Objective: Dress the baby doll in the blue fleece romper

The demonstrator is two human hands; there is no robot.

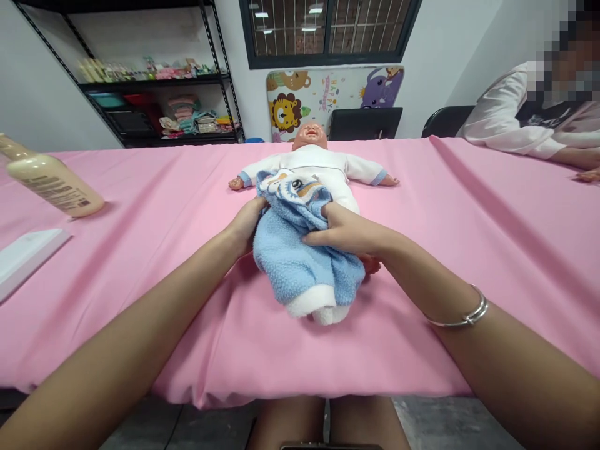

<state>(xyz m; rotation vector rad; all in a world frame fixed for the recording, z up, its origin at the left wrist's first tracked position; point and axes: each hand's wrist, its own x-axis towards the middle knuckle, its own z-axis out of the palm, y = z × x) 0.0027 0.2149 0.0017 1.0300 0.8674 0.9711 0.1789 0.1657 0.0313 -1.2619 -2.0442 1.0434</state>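
Fuzzy blue baby pants [290,259] with white cuffs are bunched between my hands, over the lower body of a baby doll. The doll [313,159] lies on its back in a white top with blue cuffs, its arms spread and its head toward the far edge. My left hand [248,224] grips the left side of the pants' waist, its fingertips hidden by the cloth. On the right side, my right hand [344,230] holds the waist, thumb outside and fingers tucked into the fabric. One doll foot [371,264] shows beside the pants.
A lotion bottle [56,184] and a white box [30,256] lie on the pink-covered table [422,350] at left. A person's sleeve [501,119] rests at the far right edge. Behind stand a black chair and a shelf [154,80].
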